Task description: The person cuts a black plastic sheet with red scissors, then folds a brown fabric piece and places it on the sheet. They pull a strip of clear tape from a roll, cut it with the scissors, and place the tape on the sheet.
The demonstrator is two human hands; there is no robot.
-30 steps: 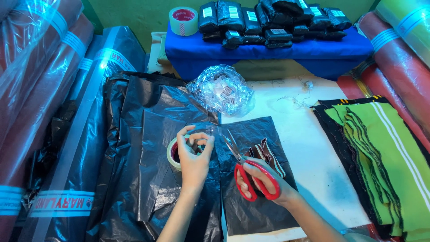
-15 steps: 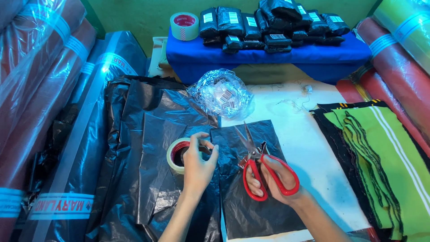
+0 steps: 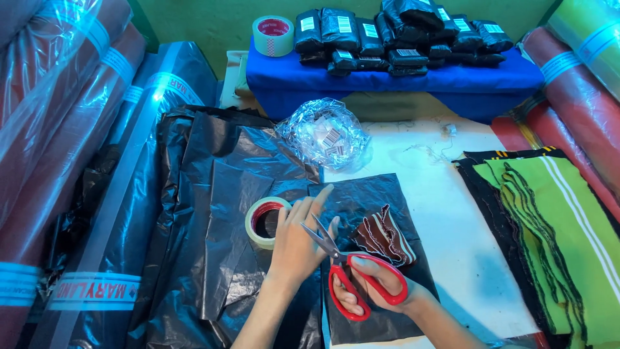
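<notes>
While my left hand (image 3: 294,242) has left the tape roll (image 3: 263,221) beside it, lying flat and empty, my right hand (image 3: 368,292) grips red scissors (image 3: 349,274), blades apparently parted, against the left palm.

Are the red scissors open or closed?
Open. The red-handled scissors in the right hand have their two blades spread in a V, tips apart, just above the left hand.

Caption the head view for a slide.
Right hand holds red-handled scissors open; left hand rests beside tape roll on black plastic sheet.
</notes>
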